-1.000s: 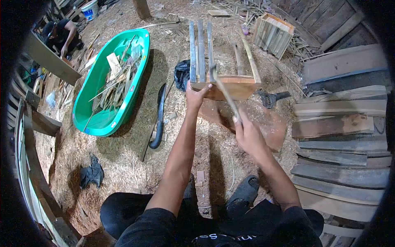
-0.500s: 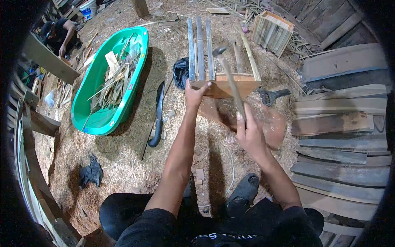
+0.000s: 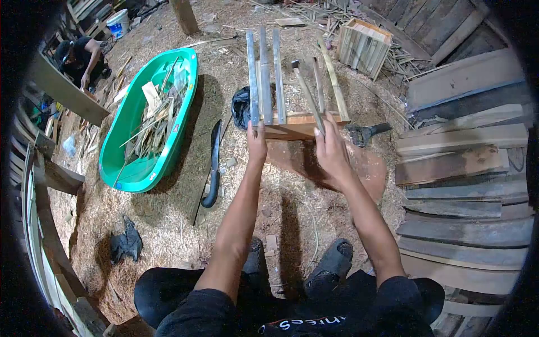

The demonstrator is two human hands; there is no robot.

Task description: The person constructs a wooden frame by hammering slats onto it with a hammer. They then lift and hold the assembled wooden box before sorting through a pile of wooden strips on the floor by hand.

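Note:
A partly slatted wooden crate point(image 3: 297, 132) stands in front of me, its solid end panel toward me. Several thin slats point(image 3: 264, 84) run away from that panel, with gaps between them. At the panel's left corner, my left hand point(image 3: 257, 147) grips the crate with its fingertips over the edge. My right hand point(image 3: 333, 149) is closed around the handle of a hammer point(image 3: 307, 95), its fingers by the panel's right part. The hammer's head points away from me, above the slats. Whether my right fingers also hold the crate I cannot tell.
A green tub point(image 3: 120, 178) of wood scraps and a machete point(image 3: 214, 168) lie to the left. A dark tool point(image 3: 368, 133) lies right of the crate. Boards point(image 3: 449, 168) line the right side; another crate point(image 3: 365, 49) stands behind. A person point(image 3: 81, 59) crouches far left.
My right hand has moved forward with the hammer, up to the crate's near panel. My left hand's grip has shifted, its thumb no longer stretched along the panel. The view has shifted slightly.

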